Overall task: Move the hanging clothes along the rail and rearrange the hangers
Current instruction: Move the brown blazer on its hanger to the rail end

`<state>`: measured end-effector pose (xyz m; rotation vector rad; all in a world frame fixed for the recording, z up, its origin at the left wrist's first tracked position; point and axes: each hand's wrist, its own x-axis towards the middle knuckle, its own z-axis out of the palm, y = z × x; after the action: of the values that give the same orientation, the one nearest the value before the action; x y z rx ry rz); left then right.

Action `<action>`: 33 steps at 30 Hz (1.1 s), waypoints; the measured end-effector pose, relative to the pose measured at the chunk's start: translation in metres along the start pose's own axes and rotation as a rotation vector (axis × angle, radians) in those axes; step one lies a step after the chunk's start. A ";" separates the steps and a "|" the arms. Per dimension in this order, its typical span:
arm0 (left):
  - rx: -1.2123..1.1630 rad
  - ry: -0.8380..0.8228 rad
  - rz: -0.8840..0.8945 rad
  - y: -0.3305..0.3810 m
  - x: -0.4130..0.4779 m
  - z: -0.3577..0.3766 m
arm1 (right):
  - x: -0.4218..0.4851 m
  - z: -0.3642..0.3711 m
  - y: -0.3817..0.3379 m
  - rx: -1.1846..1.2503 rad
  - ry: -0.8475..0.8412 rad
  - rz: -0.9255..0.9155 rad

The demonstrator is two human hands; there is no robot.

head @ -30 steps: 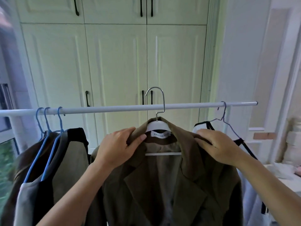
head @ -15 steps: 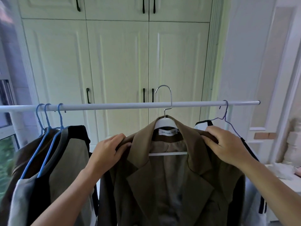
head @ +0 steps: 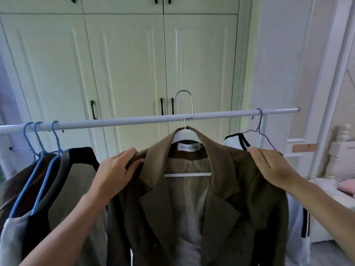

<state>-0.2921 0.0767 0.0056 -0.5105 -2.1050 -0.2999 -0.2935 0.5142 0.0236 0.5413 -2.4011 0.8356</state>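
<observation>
We see two bare forearms, no sleeves anywhere in view. Left hand [head: 117, 167] and right hand [head: 269, 166] both bare: no gloves, no rings we can make out, no watch or band at either wrist. Nails short and unpainted where visible on the left fingers [head: 134, 162]. Forearms run out of view at the near edge; upper arms and clothing are hidden.

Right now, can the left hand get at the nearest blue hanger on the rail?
Probably yes. The left hand grips the brown jacket shoulder, but nothing blocks the way to the blue hanger.
</observation>
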 end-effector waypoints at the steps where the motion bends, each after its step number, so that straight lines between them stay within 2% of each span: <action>1: 0.004 0.001 -0.004 0.002 0.002 0.000 | -0.002 0.004 0.003 -0.067 0.075 -0.013; 3: 0.017 0.007 -0.006 0.005 0.005 0.003 | -0.005 0.011 0.007 -0.189 0.219 -0.042; 5: 0.016 0.009 -0.008 0.008 0.006 0.008 | -0.009 0.016 0.011 -0.254 0.270 -0.066; 7: 0.013 0.014 -0.010 0.008 0.005 0.014 | -0.012 0.015 0.015 -0.183 0.186 -0.067; 10: 0.003 0.031 -0.025 0.006 0.006 0.025 | -0.014 0.001 0.014 0.095 -0.089 -0.012; 12: -0.017 0.034 -0.035 0.007 0.012 0.035 | -0.013 -0.013 0.011 0.194 -0.207 0.028; 17: -0.010 -0.007 -0.047 0.016 0.032 0.065 | -0.024 -0.034 0.017 0.540 -0.252 0.311; 20: -0.092 -0.018 -0.087 0.024 0.053 0.091 | -0.028 -0.039 0.019 0.637 -0.222 0.402; 26: -0.254 -0.107 -0.277 0.049 0.091 0.155 | -0.030 -0.041 0.027 0.627 -0.013 0.462; 33: -0.431 -0.320 -0.128 0.068 0.148 0.221 | -0.033 -0.062 0.044 0.514 0.156 0.558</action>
<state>-0.4952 0.2612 0.0097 -0.7126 -2.3963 -0.8020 -0.2690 0.5936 0.0259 -0.0357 -2.2048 1.6889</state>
